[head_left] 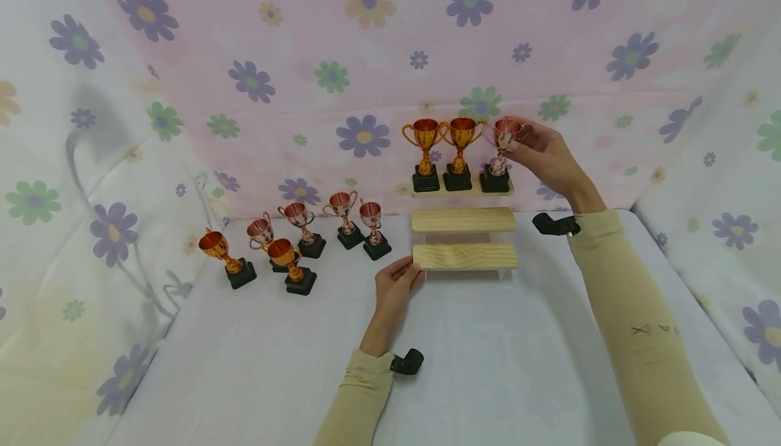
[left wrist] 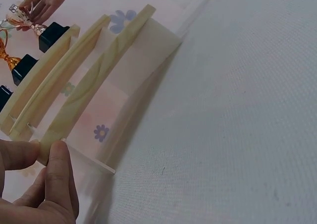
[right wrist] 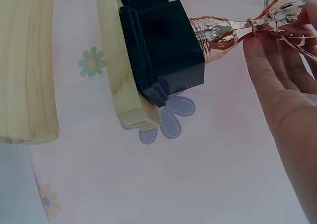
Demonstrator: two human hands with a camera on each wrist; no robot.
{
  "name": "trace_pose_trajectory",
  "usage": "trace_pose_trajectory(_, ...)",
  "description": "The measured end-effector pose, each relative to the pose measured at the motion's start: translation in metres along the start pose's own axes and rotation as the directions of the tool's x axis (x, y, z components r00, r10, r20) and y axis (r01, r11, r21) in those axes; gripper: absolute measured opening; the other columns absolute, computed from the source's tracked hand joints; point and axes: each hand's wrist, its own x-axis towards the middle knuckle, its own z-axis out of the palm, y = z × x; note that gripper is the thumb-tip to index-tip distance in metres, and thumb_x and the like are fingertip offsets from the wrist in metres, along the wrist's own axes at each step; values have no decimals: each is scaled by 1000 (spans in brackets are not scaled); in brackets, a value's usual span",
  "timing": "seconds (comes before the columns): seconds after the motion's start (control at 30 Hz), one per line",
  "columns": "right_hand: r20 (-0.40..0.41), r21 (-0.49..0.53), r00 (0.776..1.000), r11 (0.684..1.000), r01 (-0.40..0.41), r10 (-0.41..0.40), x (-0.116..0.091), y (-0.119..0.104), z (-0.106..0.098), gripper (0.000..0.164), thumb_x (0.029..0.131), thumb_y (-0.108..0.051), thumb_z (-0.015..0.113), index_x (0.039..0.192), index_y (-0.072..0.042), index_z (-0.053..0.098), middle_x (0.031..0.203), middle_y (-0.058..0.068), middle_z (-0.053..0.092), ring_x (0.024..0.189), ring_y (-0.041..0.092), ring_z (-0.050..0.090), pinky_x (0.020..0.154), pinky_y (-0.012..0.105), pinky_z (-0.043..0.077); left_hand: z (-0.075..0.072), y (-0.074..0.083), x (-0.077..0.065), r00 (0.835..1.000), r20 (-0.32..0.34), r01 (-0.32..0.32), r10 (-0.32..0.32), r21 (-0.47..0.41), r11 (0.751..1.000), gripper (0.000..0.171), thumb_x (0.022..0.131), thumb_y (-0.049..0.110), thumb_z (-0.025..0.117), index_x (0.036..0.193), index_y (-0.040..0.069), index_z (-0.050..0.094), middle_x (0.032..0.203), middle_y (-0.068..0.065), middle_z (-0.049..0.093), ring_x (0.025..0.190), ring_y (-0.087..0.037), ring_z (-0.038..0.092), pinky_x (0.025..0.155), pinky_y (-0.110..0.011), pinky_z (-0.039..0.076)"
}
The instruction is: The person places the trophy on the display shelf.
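My right hand (head_left: pixel 544 159) grips the cup of a rose-gold trophy (head_left: pixel 505 135) at the right end of the top shelf. In the right wrist view its black base (right wrist: pixel 168 50) stands on the top wooden board (right wrist: pixel 115 65), near the board's end. Two gold trophies (head_left: pixel 425 135) (head_left: pixel 462 135) stand to its left on the same board. My left hand (head_left: pixel 393 288) pinches the left end of the lowest board (head_left: pixel 465 257) of the three-step stand, thumb on one face and fingers on the other in the left wrist view. The middle board (head_left: pixel 464 219) bears nothing.
On the white table (head_left: pixel 262 365), left of the stand, several trophies stand in a loose group, some rose-gold (head_left: pixel 343 206) and some gold (head_left: pixel 215 245). A flowered cloth (head_left: pixel 293 46) hangs close behind the stand and along both sides.
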Motion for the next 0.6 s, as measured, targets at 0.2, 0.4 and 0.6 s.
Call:
trace_pose_trajectory(0.2,-24,-25,999,999,-27,26,2,3,1,45,101,-4,60,145,-4,52,115,6,60,107,13,64,95,19,56,-1,1,1,1000,13,14,-14,12,1000,33,99,-2,63,131,-7,61,120,-19,64,97,-15,67,99,-35,58)
trace_pose_trajectory(0.4,-23,-28,999,999,-34,33,4,4,2,48,101,-5,61,148,-5,49,119,6,58,111,15,62,95,17,55,-2,1,1,1000,17,13,-13,16,1000,33,98,-3,62,131,-8,60,119,-19,63,97,-16,67,99,-35,58)
trace_pose_trajectory(0.6,-23,-12,998,999,-52,51,6,5,2,49,101,-5,60,148,-5,48,121,6,58,113,15,61,95,18,56,0,0,-1,1000,9,0,0,-7,1000,33,98,1,65,131,-4,62,121,-18,63,99,-15,67,97,-32,58)
